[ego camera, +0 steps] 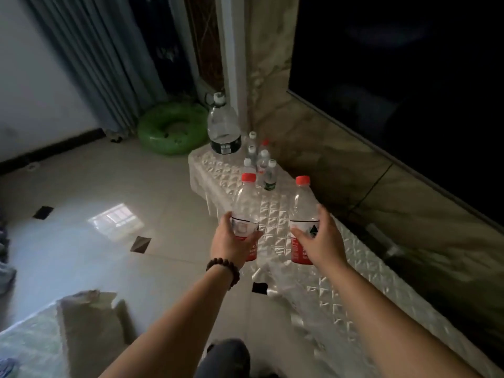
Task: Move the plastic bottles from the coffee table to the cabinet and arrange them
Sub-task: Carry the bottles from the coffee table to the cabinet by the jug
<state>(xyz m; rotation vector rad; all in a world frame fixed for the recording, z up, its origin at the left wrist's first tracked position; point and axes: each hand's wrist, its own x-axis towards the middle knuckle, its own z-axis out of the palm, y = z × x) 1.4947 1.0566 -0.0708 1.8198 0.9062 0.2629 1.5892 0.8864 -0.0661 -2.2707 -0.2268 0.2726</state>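
Observation:
My left hand [231, 238] grips a clear plastic bottle [246, 203] with a red cap and a red label, held upright over the near-left edge of the cabinet. My right hand [317, 236] grips a second red-capped bottle [302, 203] of the same kind, upright over the cabinet top. The low cabinet [354, 268] is draped in a white quilted cover and runs along the wall. At its far end stand a large clear jug [223, 126] with a dark label and several small bottles [261, 162] in a tight cluster.
A green inflatable ring [171, 129] lies on the tiled floor behind the cabinet's far end, beside grey curtains [90, 64]. A large dark screen [403, 77] hangs above the cabinet on the marble wall. A covered table corner [68, 328] sits at lower left; my knee [226, 356] shows below.

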